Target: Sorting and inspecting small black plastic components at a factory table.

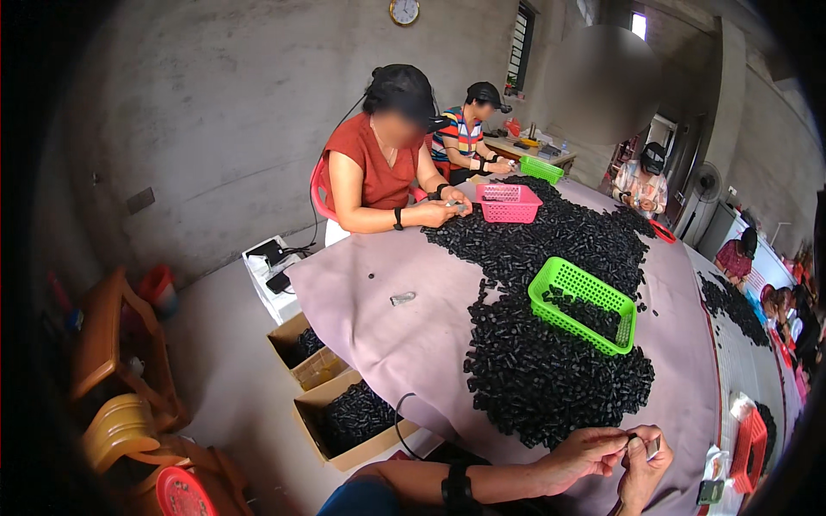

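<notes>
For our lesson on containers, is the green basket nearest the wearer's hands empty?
No: small black pieces lie inside that green basket.

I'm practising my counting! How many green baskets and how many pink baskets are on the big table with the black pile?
Green: 2 (near green basket, far green basket)
Pink: 1 (pink basket)
Total: 3
</notes>
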Action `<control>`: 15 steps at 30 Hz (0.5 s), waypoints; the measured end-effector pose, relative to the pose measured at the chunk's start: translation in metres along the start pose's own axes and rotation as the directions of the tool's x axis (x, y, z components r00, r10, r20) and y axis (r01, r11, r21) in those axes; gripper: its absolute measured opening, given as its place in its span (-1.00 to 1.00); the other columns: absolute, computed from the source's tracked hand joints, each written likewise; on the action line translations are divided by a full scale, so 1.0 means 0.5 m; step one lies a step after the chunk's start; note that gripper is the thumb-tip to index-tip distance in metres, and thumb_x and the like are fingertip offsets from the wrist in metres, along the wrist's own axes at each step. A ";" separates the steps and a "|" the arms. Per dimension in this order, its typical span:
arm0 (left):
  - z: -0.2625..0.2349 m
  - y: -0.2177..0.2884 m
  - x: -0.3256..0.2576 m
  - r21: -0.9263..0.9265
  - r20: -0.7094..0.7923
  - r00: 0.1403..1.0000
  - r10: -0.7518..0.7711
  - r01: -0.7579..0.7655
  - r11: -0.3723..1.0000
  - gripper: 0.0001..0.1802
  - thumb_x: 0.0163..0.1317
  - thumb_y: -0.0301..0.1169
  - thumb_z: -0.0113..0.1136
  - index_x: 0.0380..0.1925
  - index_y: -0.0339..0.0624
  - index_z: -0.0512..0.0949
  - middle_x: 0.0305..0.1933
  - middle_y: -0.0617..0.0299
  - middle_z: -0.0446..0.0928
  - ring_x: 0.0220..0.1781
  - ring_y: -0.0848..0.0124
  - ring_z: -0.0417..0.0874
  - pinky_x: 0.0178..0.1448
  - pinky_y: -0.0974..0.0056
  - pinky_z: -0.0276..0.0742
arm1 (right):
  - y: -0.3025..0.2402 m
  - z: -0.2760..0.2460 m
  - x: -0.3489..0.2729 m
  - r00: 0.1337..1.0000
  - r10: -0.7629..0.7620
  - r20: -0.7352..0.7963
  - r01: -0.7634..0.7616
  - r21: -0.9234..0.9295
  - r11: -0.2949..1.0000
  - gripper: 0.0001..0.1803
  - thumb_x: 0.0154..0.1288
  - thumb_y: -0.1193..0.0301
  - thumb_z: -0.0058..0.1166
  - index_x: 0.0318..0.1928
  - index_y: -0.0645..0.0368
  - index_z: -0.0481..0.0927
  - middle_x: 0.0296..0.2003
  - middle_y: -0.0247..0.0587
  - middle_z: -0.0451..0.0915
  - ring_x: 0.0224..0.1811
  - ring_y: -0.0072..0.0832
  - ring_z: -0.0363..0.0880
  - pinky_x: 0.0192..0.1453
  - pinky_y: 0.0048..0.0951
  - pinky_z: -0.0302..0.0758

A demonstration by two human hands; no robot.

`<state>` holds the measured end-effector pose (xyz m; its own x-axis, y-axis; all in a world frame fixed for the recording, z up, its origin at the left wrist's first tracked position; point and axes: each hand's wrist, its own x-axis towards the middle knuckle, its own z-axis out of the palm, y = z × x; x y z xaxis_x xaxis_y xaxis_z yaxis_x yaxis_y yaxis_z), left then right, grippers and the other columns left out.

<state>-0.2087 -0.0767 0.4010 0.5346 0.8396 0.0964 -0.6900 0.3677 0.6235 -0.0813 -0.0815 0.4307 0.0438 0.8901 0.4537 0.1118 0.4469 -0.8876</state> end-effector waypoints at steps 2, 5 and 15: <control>0.007 0.000 -0.002 0.007 -0.001 1.000 -0.014 0.014 1.000 -0.79 0.29 -0.26 0.00 -0.21 -0.10 0.52 -0.46 0.50 0.38 -0.43 0.73 0.35 -0.31 0.53 0.37 | -0.008 -0.002 -0.006 1.000 -0.002 -0.030 0.002 -0.010 1.000 -0.77 0.15 0.33 0.14 -0.44 0.24 0.47 -0.66 -0.49 0.35 -0.71 -0.81 0.16 -0.67 -0.75 0.05; 0.012 -0.001 -0.005 0.009 -0.016 1.000 -0.021 0.021 1.000 -0.79 0.28 -0.27 0.01 -0.21 -0.10 0.52 -0.47 0.50 0.37 -0.43 0.72 0.35 -0.31 0.52 0.37 | -0.013 -0.005 -0.010 0.999 -0.042 -0.006 0.042 -0.042 0.998 -0.77 0.16 0.33 0.14 -0.44 0.24 0.46 -0.64 -0.48 0.36 -0.70 -0.80 0.17 -0.66 -0.75 0.06; -0.010 -0.012 0.006 -0.021 -0.006 1.000 -0.011 0.011 1.000 -0.81 0.28 -0.28 0.02 -0.22 -0.10 0.53 -0.48 0.49 0.37 -0.43 0.71 0.35 -0.31 0.51 0.37 | -0.007 -0.002 -0.002 0.997 -0.061 0.040 0.065 -0.094 0.993 -0.77 0.09 0.34 0.20 -0.42 0.24 0.48 -0.62 -0.50 0.35 -0.66 -0.79 0.20 -0.61 -0.75 0.11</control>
<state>-0.2057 -0.0745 0.3937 0.5391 0.8380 0.0847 -0.6941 0.3850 0.6082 -0.0808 -0.0840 0.4332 -0.0027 0.8640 0.5035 0.2073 0.4930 -0.8449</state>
